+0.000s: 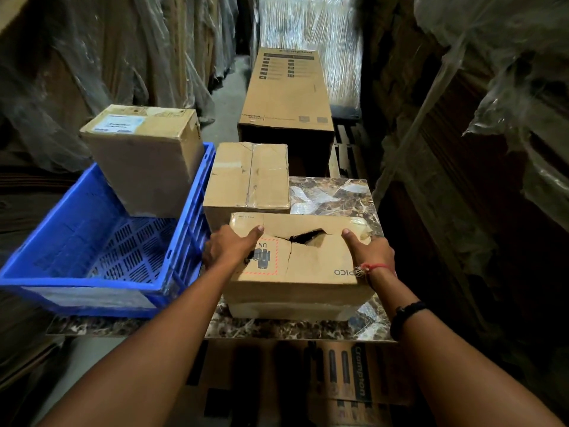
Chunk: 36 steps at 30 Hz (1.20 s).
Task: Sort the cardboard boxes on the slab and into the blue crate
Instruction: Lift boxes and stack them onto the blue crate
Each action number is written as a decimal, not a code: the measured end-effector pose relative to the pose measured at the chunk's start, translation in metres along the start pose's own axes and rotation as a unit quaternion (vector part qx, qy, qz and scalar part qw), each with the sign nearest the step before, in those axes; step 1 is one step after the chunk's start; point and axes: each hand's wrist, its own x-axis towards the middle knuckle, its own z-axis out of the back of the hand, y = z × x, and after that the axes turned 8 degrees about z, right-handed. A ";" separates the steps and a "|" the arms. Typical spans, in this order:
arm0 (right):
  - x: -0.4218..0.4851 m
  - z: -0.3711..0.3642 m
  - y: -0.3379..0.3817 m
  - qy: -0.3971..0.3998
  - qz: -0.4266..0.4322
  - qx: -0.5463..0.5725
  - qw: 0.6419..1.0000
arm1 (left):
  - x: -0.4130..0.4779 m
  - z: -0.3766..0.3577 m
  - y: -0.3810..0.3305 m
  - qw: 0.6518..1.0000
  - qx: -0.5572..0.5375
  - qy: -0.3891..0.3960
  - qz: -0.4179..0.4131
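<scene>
Torn box (303, 266) at lower centre sat on the slab (332, 192), held at both sides by your left hand (229, 246) and right hand (371, 251); its sides hid your fingertips.

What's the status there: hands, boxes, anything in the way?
Gripping: left hand and right hand hold the torn box by its sides, on the slab. One labelled box tilted in the blue crate. Close behind, a taped box.

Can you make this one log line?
left hand, right hand: hold torn box | torn box: on slab | blue crate: labelled box inside
</scene>
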 end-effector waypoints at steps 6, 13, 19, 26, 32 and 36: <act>-0.008 0.000 0.001 -0.001 0.034 -0.040 0.999 | -0.011 -0.003 0.003 0.997 0.020 -0.040 -0.062; -0.046 -0.031 0.013 0.113 0.466 -0.240 0.844 | -0.018 -0.008 0.007 0.865 0.093 -0.035 -0.492; -0.048 -0.038 0.015 0.156 0.487 -0.309 0.802 | -0.014 -0.008 0.007 0.868 0.124 0.025 -0.479; -0.047 -0.040 0.023 0.190 0.466 -0.332 0.798 | -0.013 -0.009 0.004 0.873 0.108 0.022 -0.476; -0.061 -0.041 0.025 0.108 0.555 -0.259 0.783 | -0.015 -0.009 0.007 0.883 0.052 0.005 -0.467; -0.045 -0.044 0.053 0.237 0.471 -0.315 0.789 | -0.013 -0.010 0.008 0.882 0.032 0.001 -0.471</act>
